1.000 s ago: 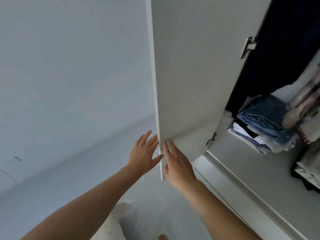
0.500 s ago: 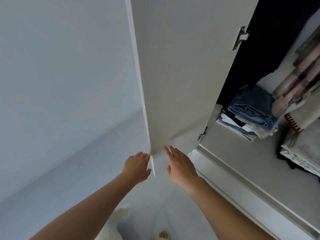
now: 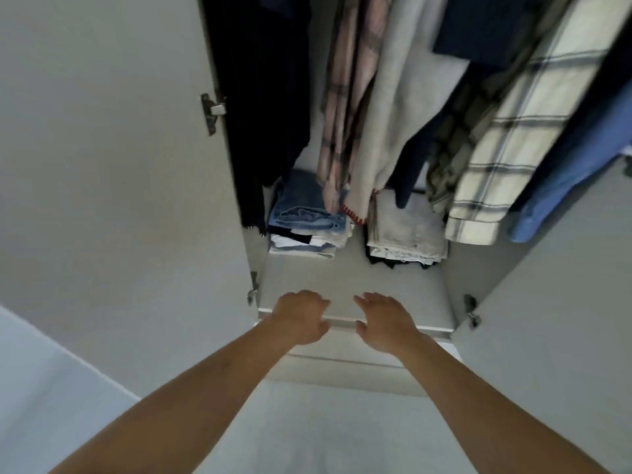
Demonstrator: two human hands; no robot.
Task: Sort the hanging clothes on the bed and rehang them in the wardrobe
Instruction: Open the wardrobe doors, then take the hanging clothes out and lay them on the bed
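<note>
Hanging clothes (image 3: 393, 97) above both hands, left hand (image 3: 301, 318) loosely curled, right hand (image 3: 386, 319) spread, holding nothing.

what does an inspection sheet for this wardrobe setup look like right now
surface: wardrobe shelf, pale, bare at the front
job's things: hanging clothes on the rail, among them a cream checked shirt; bed not in view
clutter: two folded piles, jeans pile left, beige pile right
grippers: left hand and right hand hold nothing, fingers loosely curled at the shelf's front edge
cables: nothing seen
surroundings: both wardrobe doors open, white wall, pale floor
</note>
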